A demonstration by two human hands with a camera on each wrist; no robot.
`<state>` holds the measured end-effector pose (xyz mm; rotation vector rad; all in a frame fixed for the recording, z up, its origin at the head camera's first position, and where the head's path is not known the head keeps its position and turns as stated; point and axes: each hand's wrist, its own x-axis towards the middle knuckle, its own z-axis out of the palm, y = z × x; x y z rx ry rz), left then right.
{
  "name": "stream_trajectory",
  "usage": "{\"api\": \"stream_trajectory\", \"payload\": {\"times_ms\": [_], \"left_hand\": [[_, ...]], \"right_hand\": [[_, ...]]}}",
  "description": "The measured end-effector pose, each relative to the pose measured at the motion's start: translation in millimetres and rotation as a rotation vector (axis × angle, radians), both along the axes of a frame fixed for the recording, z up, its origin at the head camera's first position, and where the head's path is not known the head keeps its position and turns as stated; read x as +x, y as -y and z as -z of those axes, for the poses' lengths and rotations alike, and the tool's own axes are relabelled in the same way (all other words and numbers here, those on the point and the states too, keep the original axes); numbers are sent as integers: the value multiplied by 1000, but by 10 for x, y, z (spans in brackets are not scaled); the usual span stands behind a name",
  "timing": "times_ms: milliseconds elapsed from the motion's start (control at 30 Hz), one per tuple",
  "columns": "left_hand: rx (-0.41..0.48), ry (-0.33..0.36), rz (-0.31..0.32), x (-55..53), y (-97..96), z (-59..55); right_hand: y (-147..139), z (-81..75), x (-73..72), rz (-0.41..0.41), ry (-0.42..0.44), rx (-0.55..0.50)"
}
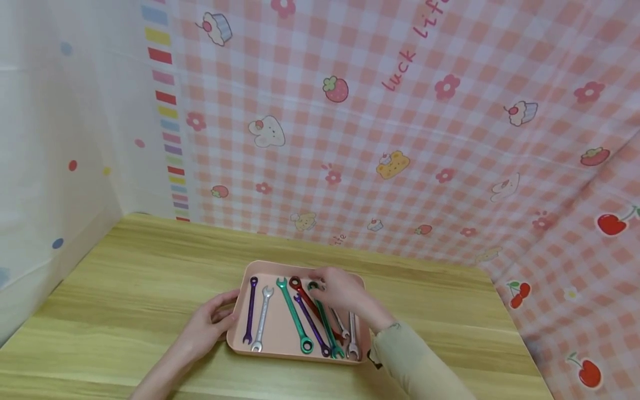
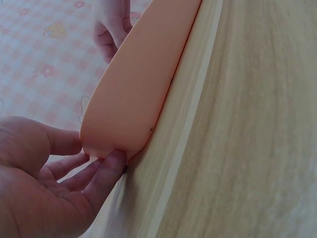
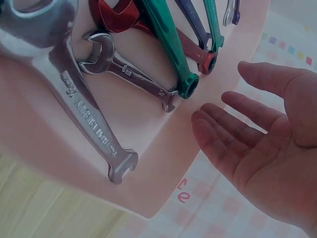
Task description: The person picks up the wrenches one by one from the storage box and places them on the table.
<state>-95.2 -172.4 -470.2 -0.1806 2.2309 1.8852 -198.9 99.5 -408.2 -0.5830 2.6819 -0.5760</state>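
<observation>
A pink tray (image 1: 280,356) holds several combination wrenches. My left hand (image 1: 204,329) holds the tray's left side, thumb and fingertips against its rim and outer wall. A purple wrench (image 1: 250,311) and a silver wrench (image 1: 263,318) lie at the left. Around the middle are a green wrench (image 1: 294,311), a red wrench (image 1: 297,284) and another purple wrench (image 1: 311,323). My right hand (image 1: 340,289) hovers over the far right part, fingers extended, near a second green wrench (image 3: 171,47). In the right wrist view it is apart from that wrench; silver wrenches (image 3: 86,109) lie alongside.
The tray stands on a wood-grain table (image 1: 165,278). A pink checkered cloth (image 1: 310,139) hangs behind and a similar one on the right. White cloth (image 1: 60,111) with coloured dots hangs on the left.
</observation>
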Motion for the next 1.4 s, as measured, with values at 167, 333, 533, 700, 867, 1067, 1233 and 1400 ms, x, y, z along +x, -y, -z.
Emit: {"api": "stream_trajectory", "payload": {"times_ms": [167,333,533,700,867,1067,1233,1400], "left_hand": [[-8,3,-4,-3,4,-4],[-17,5,-5,-7,2,0],[-24,13,-7,-5,-4,-12],[-15,12,-7,-6,3,-2],[-7,8,-2,-10,13,8],[-6,20,-8,-7,14,4],[-12,20,-6,0,14,-6],[-12,20,-8,1,13,-3]], "right_hand": [[43,35,-25,-2,21,-16],[75,78,-43,-9,25,-26],[105,97,-36,-5,28,-30],[154,114,-21,14,23,-6],[177,140,-39,11,8,29],[161,147,-67,8,34,-17],[140,149,-75,29,80,-81],[157,150,-74,26,77,-53]]}}
